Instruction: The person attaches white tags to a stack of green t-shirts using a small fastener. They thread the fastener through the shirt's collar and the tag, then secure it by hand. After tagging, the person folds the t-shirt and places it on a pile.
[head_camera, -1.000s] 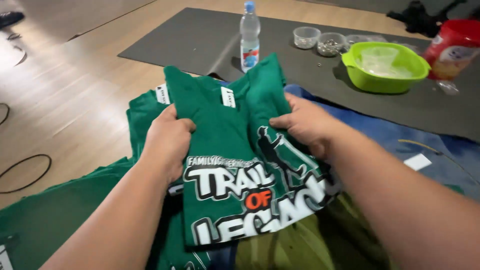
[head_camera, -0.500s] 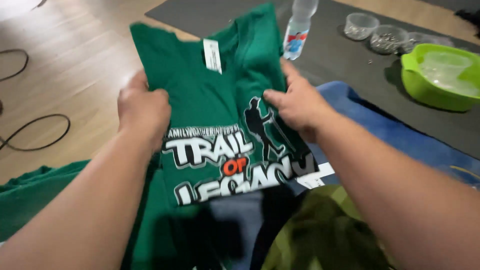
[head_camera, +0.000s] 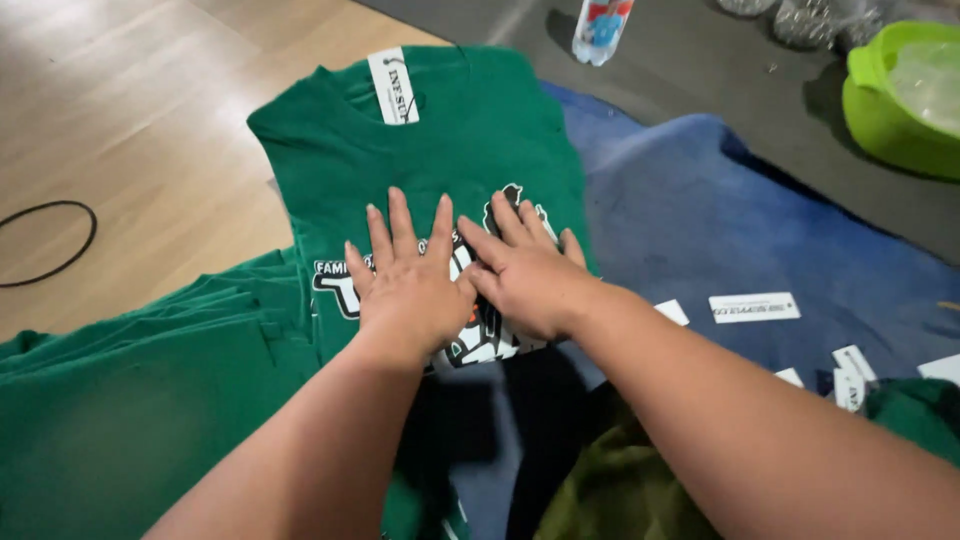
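Folded green T-shirt now laid down and pressed flat

A moment ago both hands held the folded green T-shirt up by its edges; now it lies on the floor, overlapping the near-left edge of the blue blanket. The left hand and right hand rest side by side on its printed chest, palms down, fingers spread, each grip released. That reads as smoothing the fold. More green shirts lie stacked left of it.
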